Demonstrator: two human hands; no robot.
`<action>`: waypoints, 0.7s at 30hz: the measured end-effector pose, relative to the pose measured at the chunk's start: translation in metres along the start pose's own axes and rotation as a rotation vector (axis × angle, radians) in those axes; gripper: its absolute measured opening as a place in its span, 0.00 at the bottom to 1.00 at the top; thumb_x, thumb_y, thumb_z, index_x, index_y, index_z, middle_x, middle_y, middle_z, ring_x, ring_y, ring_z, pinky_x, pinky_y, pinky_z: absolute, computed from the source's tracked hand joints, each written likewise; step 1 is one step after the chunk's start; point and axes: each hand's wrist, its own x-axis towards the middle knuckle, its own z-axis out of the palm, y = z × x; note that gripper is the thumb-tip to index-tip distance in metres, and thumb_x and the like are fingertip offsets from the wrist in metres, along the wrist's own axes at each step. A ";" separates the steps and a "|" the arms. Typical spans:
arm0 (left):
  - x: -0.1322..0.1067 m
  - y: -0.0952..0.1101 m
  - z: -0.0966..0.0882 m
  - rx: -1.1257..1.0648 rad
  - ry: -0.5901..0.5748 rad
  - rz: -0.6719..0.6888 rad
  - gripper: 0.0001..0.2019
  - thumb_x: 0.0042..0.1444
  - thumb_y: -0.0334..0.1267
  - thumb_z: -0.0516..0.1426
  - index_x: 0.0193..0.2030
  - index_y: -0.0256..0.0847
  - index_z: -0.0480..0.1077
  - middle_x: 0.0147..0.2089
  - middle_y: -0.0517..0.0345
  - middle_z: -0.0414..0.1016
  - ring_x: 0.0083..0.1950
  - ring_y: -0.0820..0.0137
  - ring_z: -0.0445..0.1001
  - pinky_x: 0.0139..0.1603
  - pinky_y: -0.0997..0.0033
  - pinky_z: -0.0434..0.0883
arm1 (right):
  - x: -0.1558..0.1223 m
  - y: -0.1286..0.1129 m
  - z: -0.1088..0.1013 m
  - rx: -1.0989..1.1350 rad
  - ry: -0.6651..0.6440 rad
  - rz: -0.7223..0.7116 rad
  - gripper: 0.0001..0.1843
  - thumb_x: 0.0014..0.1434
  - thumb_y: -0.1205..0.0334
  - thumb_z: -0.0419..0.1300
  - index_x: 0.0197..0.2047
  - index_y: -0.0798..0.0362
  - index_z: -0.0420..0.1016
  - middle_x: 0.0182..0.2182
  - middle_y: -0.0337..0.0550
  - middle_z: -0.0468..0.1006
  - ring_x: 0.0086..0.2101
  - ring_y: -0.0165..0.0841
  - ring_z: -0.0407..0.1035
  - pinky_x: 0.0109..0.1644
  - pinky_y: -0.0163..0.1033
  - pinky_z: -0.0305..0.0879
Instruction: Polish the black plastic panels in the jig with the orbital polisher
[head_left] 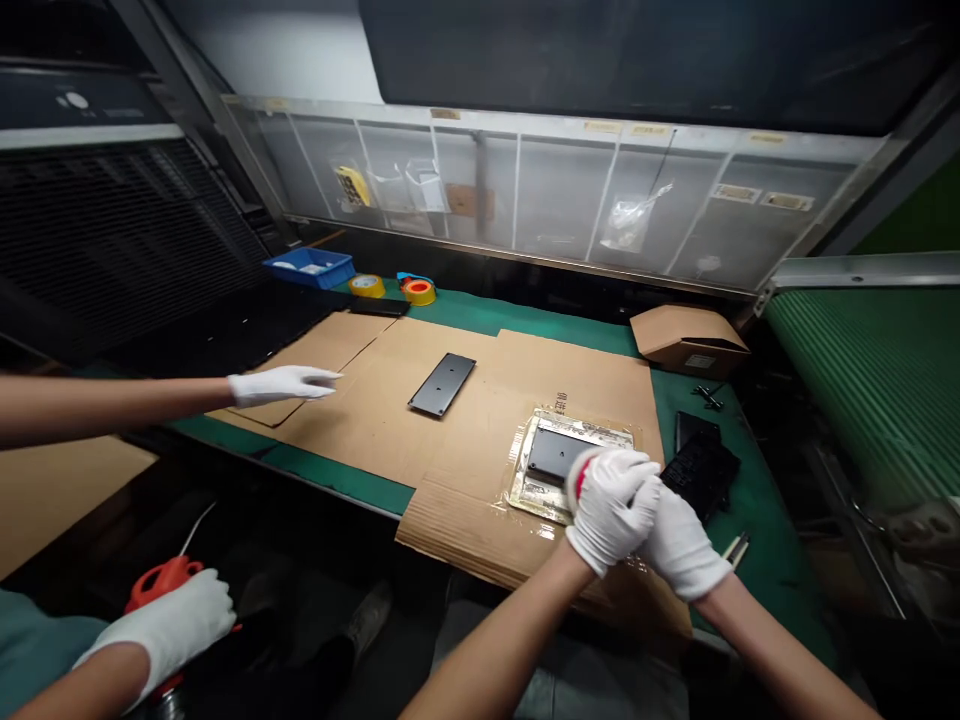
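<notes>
My left hand point(613, 502), in a white glove, is closed around a round white thing with a red part point(581, 478), perhaps a roll, mostly covered by my fingers. Against it presses my right hand point(681, 545), also gloved, with its fingers curled; what it grips is hidden. Both hands are over the right end of a black rectangular plate point(553, 455). This plate lies on a taped silvery sheet point(540, 492) on the cardboard. A second black plate with small holes point(442, 385) rests on the cardboard to the left.
A co-worker's gloved hand point(285, 385) reaches in from the left; the other holds a red oil can or spray gun point(165, 585) with a thin nozzle. Tape rolls point(367, 287), a blue tray point(311, 268), an open carton point(690, 340) and black parts point(701, 465) surround the cardboard point(375, 420).
</notes>
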 end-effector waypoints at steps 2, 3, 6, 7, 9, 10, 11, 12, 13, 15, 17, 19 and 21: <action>-0.001 0.003 0.013 -0.006 0.053 -0.023 0.13 0.65 0.40 0.53 0.47 0.43 0.78 0.47 0.52 0.81 0.50 0.61 0.78 0.58 0.54 0.75 | -0.002 0.010 0.004 -0.033 0.019 -0.019 0.13 0.62 0.70 0.54 0.46 0.62 0.77 0.40 0.57 0.80 0.38 0.42 0.76 0.42 0.41 0.70; -0.002 -0.001 0.010 -0.003 0.070 -0.031 0.13 0.65 0.41 0.53 0.47 0.44 0.78 0.47 0.51 0.81 0.50 0.61 0.78 0.57 0.53 0.75 | -0.001 0.006 0.004 -0.046 0.008 -0.033 0.13 0.62 0.69 0.54 0.46 0.62 0.77 0.40 0.57 0.80 0.38 0.42 0.77 0.42 0.40 0.70; -0.009 -0.019 -0.025 0.023 0.155 -0.083 0.14 0.64 0.40 0.52 0.48 0.46 0.78 0.49 0.51 0.80 0.52 0.59 0.78 0.57 0.52 0.75 | 0.013 -0.036 -0.003 -0.062 -0.055 -0.118 0.15 0.65 0.69 0.52 0.48 0.61 0.78 0.42 0.57 0.80 0.40 0.40 0.77 0.45 0.38 0.71; -0.011 -0.025 -0.042 0.042 0.180 -0.107 0.14 0.65 0.39 0.51 0.49 0.46 0.77 0.49 0.52 0.80 0.53 0.59 0.77 0.58 0.52 0.75 | 0.019 -0.056 -0.007 -0.059 -0.065 -0.168 0.17 0.66 0.69 0.50 0.51 0.61 0.77 0.44 0.58 0.80 0.41 0.40 0.77 0.46 0.37 0.71; -0.016 -0.035 -0.071 0.096 0.200 -0.184 0.15 0.65 0.39 0.49 0.49 0.48 0.77 0.51 0.54 0.79 0.55 0.59 0.76 0.60 0.52 0.75 | 0.031 -0.093 -0.015 -0.042 -0.078 -0.273 0.20 0.67 0.69 0.49 0.58 0.62 0.74 0.50 0.59 0.79 0.46 0.40 0.75 0.50 0.38 0.71; -0.017 -0.038 -0.080 0.127 0.198 -0.234 0.16 0.65 0.40 0.48 0.50 0.49 0.76 0.52 0.56 0.79 0.56 0.58 0.76 0.61 0.52 0.74 | 0.035 -0.105 -0.019 -0.029 -0.086 -0.303 0.21 0.68 0.69 0.48 0.60 0.62 0.73 0.52 0.60 0.78 0.47 0.41 0.75 0.52 0.39 0.71; -0.018 -0.040 -0.084 0.155 0.187 -0.284 0.17 0.65 0.41 0.47 0.51 0.51 0.76 0.53 0.58 0.78 0.57 0.58 0.75 0.62 0.52 0.74 | 0.038 -0.112 -0.021 -0.016 -0.095 -0.315 0.22 0.69 0.69 0.47 0.61 0.62 0.72 0.53 0.60 0.77 0.48 0.41 0.74 0.53 0.40 0.71; -0.018 -0.039 -0.082 0.180 0.172 -0.329 0.18 0.65 0.42 0.47 0.52 0.54 0.76 0.53 0.60 0.78 0.58 0.57 0.75 0.63 0.52 0.74 | 0.039 -0.111 -0.022 -0.008 -0.103 -0.309 0.22 0.69 0.69 0.46 0.61 0.62 0.72 0.53 0.60 0.77 0.48 0.41 0.74 0.53 0.40 0.71; -0.019 -0.037 -0.075 0.194 0.153 -0.355 0.18 0.65 0.42 0.47 0.53 0.57 0.75 0.54 0.62 0.78 0.59 0.56 0.75 0.64 0.50 0.74 | 0.038 -0.103 -0.021 -0.007 -0.108 -0.291 0.22 0.69 0.69 0.46 0.60 0.62 0.73 0.53 0.60 0.77 0.47 0.41 0.75 0.52 0.40 0.72; -0.018 -0.028 -0.048 0.173 0.110 -0.337 0.18 0.64 0.42 0.48 0.55 0.61 0.73 0.54 0.65 0.78 0.59 0.54 0.75 0.65 0.49 0.73 | 0.030 -0.070 -0.014 -0.031 -0.107 -0.233 0.22 0.68 0.70 0.47 0.59 0.61 0.74 0.50 0.60 0.78 0.45 0.41 0.76 0.50 0.40 0.73; -0.017 -0.014 -0.014 0.095 0.072 -0.251 0.18 0.63 0.42 0.50 0.56 0.62 0.72 0.52 0.63 0.79 0.57 0.55 0.76 0.64 0.50 0.75 | 0.015 -0.023 -0.003 -0.077 -0.082 -0.158 0.20 0.67 0.70 0.48 0.56 0.62 0.75 0.45 0.60 0.80 0.41 0.42 0.76 0.47 0.41 0.73; -0.016 0.000 0.014 0.023 0.033 -0.183 0.18 0.64 0.41 0.50 0.58 0.60 0.71 0.52 0.60 0.79 0.55 0.57 0.77 0.63 0.53 0.76 | 0.001 0.019 0.008 -0.105 -0.020 -0.119 0.18 0.65 0.70 0.50 0.53 0.63 0.76 0.41 0.60 0.80 0.40 0.43 0.76 0.47 0.42 0.73; -0.017 0.008 0.025 0.000 0.006 -0.167 0.18 0.65 0.40 0.50 0.59 0.58 0.71 0.53 0.59 0.78 0.55 0.58 0.78 0.62 0.54 0.77 | -0.007 0.039 0.014 -0.106 0.042 -0.143 0.16 0.64 0.69 0.51 0.49 0.63 0.77 0.39 0.59 0.79 0.40 0.43 0.76 0.46 0.42 0.72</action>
